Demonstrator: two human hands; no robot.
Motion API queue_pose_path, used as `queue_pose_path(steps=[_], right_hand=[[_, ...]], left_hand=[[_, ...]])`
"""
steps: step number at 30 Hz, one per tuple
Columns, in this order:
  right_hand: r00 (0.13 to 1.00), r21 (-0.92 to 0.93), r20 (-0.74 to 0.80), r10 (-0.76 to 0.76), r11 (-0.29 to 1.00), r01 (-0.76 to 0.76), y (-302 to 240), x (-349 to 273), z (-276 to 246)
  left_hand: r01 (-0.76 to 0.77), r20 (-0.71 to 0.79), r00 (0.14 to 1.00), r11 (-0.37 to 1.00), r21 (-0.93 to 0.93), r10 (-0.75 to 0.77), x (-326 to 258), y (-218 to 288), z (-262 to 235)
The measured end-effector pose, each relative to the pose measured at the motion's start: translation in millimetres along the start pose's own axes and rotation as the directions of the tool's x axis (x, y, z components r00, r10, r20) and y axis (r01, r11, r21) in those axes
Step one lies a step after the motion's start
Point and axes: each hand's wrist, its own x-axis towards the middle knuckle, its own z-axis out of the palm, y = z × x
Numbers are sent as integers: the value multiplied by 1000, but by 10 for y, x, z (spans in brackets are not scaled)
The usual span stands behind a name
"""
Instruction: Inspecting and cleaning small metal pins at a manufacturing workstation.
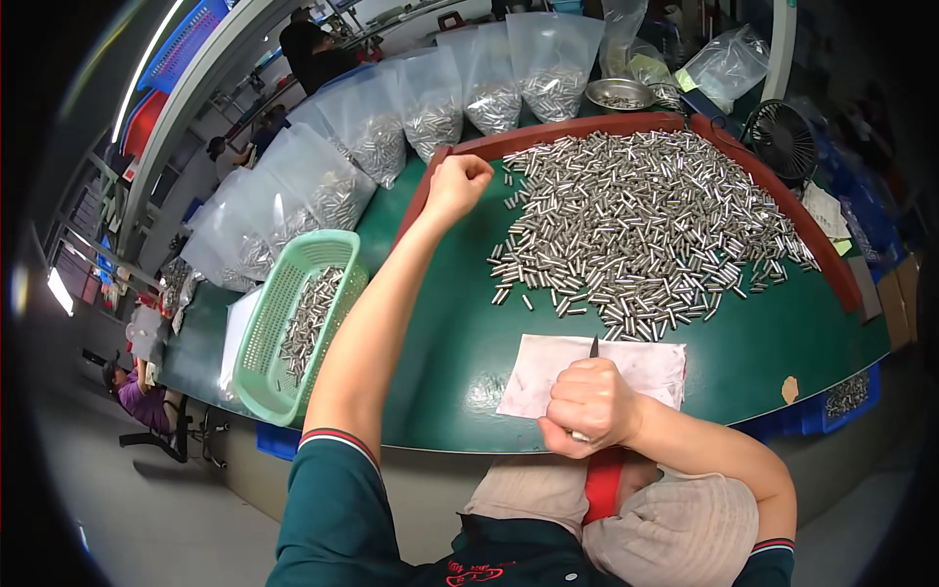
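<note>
- The green table [460, 342] takes up most of the space, with a reddish-brown raised rim [587, 129] curving round its far side.
- Inside that rim lies a wide heap of small silver metal cylinders [641, 230], spread loose over the green top, thinning to stragglers at its near edge.
- Along the far left edge stands a row of clear plastic bags [430, 98], each slumped upright with a pool of the same silver cylinders in its bottom; more bags sit further right at the back.
- A light green plastic basket [284, 323] sits on the table's left side, tilted lengthways, with a streak of cylinders lying along its floor.
- A pale sheet of paper [548, 377] lies flat at the near edge, just below the heap.
- A small black fan [782, 140] stands at the far right, outside the rim.
- A round metal bowl [620, 95] sits behind the rim among the bags, with a few cylinders in it.
- The person's left hand [458, 184] is stretched out to the heap's left edge, curled into a tight fist; I cannot tell whether anything is inside.
- The right hand [590, 406] rests over the paper's near edge, fingers clenched round a thin dark blade [594, 346] that pokes up from the fist, pointing towards the heap.
</note>
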Motion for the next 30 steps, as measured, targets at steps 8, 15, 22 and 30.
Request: queue_pose_path(steps=[8,15,22,30], right_hand=[[997,6,-67,24,1000,-24,41,-15,35],[995,22,-91,33,999,-31,75,33,32],[997,-50,-65,51,997,-54,69,-22,-25],[985,-26,-167,40,999,-45,100,-86,36]], left_hand=[[-593,268,805,710,379,529,345,-292,274],[-683,366,727,669,293,581,351,-333,224],[-696,355,716,647,310,601,323,-323,300],[-675,334,737,659,331,587,309,-282,297]])
